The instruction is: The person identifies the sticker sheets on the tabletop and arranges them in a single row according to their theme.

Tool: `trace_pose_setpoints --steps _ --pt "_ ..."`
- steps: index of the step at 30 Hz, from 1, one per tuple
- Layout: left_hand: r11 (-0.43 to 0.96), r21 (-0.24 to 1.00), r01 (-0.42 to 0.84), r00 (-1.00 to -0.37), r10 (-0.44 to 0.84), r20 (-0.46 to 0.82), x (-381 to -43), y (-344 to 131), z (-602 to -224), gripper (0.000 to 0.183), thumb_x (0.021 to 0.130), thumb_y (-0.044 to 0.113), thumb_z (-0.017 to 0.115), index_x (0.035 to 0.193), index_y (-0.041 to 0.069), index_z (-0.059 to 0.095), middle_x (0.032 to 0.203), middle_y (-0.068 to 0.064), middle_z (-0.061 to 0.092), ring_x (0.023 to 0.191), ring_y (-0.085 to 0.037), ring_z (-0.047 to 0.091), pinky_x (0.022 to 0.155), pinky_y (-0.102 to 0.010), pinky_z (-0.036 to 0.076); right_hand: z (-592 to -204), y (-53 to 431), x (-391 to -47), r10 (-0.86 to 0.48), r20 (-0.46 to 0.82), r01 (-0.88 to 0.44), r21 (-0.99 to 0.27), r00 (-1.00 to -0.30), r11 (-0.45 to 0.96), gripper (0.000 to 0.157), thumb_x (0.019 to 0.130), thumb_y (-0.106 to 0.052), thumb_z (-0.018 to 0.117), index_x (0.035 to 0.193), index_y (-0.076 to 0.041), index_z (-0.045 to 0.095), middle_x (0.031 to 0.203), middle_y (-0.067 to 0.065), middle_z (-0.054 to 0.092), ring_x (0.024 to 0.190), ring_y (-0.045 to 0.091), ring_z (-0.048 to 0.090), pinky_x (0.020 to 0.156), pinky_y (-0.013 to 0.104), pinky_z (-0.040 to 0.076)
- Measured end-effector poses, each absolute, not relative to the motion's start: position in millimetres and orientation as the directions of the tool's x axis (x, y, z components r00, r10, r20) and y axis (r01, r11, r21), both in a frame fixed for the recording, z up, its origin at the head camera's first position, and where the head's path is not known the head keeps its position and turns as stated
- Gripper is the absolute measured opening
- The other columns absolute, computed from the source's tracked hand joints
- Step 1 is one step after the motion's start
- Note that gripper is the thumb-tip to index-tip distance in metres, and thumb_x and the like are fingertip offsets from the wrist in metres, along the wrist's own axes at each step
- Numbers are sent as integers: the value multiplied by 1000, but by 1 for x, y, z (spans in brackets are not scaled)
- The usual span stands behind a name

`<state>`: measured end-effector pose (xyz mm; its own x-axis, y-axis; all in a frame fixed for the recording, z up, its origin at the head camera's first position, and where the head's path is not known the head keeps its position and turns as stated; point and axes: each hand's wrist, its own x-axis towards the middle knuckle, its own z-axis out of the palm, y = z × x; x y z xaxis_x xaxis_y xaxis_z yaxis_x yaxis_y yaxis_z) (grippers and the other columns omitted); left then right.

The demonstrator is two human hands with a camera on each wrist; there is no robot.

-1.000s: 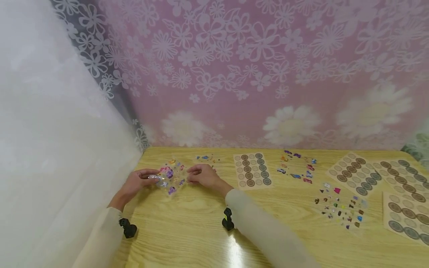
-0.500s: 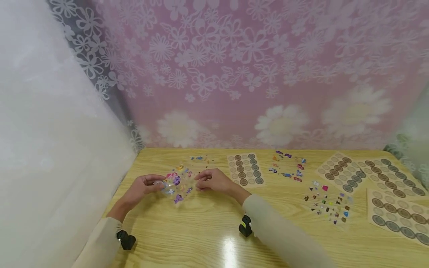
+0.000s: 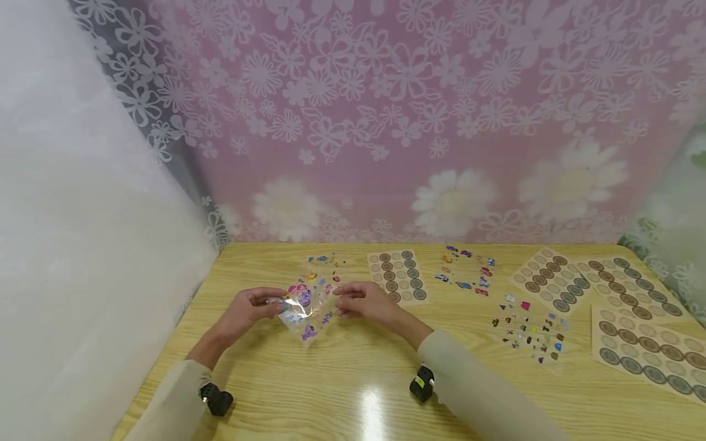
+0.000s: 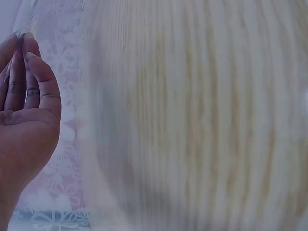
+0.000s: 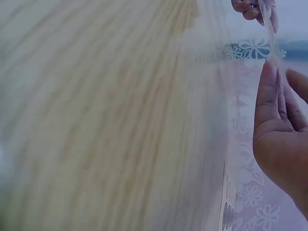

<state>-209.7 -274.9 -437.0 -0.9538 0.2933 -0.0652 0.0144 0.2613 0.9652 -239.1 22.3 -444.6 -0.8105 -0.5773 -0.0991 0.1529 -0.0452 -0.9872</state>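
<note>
Over the bench [image 3: 309, 380], near its far-left corner: clear sheet [image 3: 306, 298], pinched by my left grip [image 3: 246, 311] and right grip [image 3: 372, 304]; best taut.

No text, label or number seems readable here.

Prints [image 3: 309, 332] on the clear sheet [image 3: 317, 311], blurred, partly hidden by glare [image 3: 299, 304]

Beside the wood-grain tabletop [image 4: 207, 110], the left grip [image 4: 30, 118] holds its fingertips together.
</note>
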Motion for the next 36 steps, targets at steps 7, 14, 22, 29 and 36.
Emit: trace_pose_setpoints --steps 7,14,22,29,36 --pt "258 966 6 -944 319 -80 -210 -266 -435 36 81 25 65 114 11 61 107 -9 61 92 -24 57 78 -47 43 -440 38 -230 -600 -93 96 -995 -794 28 30 81 -13 65 108 -2 59 91 17 60 84 29 61 76 42 47" --pt "246 969 11 -929 361 -82 -214 -259 -435 37 83 24 63 115 8 59 105 -12 61 92 -26 57 77 -47 44 -437 47 -220 -648 -70 49 -998 -758 51 28 80 -11 66 106 -1 59 86 18 62 84 41 58 73 45 47" --pt "321 947 -16 -906 396 -149 -218 -259 -436 38 82 29 63 116 12 59 110 -9 59 94 -25 57 79 -40 45 -442 41 -199 -691 -69 85 -996 -719 11 28 82 -6 62 108 6 57 95 19 62 78 34 62 71 45 48" --pt "334 942 9 -866 474 -160 -223 -263 -439 34 86 19 59 118 7 56 116 -10 55 95 -26 57 80 -40 45 -448 31 -185 -695 -79 66 -997 -714 45 27 81 -8 64 103 6 59 81 20 64 71 31 63 64 42 50" --pt "367 930 17 -854 489 -177 -223 -264 -441 33 85 20 60 116 9 58 113 -11 57 92 -26 58 78 -37 46 -447 23 -174 -681 -102 110 -993 -725 32 25 80 -4 64 102 8 58 79 22 63 69 31 63 64 39 51"
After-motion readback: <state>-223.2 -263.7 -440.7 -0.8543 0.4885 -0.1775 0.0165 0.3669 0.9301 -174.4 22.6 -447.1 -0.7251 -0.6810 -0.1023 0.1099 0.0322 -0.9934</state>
